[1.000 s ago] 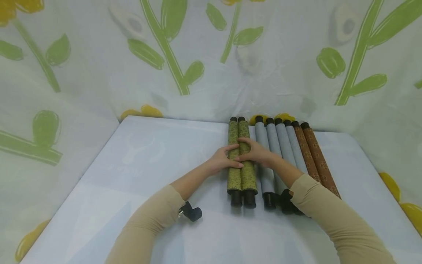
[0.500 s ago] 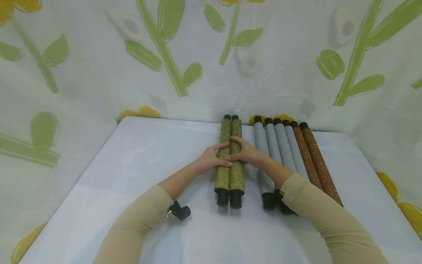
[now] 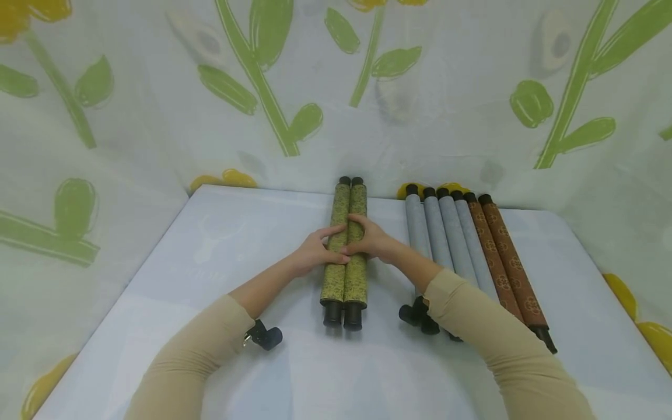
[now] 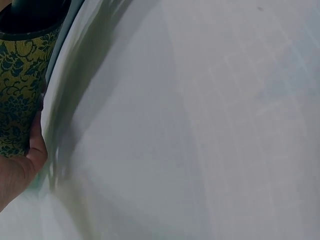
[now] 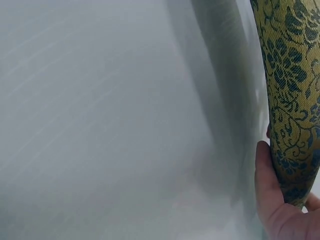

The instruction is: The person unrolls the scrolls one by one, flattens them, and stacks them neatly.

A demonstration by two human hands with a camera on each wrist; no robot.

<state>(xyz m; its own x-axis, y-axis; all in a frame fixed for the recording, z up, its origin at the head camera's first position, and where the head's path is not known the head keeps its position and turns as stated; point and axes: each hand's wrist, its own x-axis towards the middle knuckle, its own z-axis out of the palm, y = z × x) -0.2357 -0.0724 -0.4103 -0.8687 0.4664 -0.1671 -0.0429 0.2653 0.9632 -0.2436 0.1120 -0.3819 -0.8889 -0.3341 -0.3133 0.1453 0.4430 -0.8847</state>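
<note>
Two rolled scrolls in yellow-green brocade with dark floral patterning and black end knobs lie side by side, the left scroll [image 3: 333, 284] against the right scroll [image 3: 356, 284]. My left hand [image 3: 311, 253] grips the pair from the left side, thumb across the top. From the other side my right hand [image 3: 374, 240] holds them, its thumb and index finger spread along the right scroll. Both thumbs meet near the middle. The left wrist view shows the brocade [image 4: 20, 95] with fingers at its lower edge. In the right wrist view the patterned roll [image 5: 292, 85] rests against the palm side.
To the right lie several pale grey-blue scrolls [image 3: 418, 224] in a row, then two brown scrolls [image 3: 505, 256] with flower motifs. The right forearm crosses over their near ends. The white table [image 3: 236, 233] backs onto a leaf-printed curtain [image 3: 451, 128].
Both hands have carried the yellow-green pair leftward across the table, away from the grey-blue scrolls. The gap between the two groups has widened. The grey-blue and brown scrolls have stayed in place.
</note>
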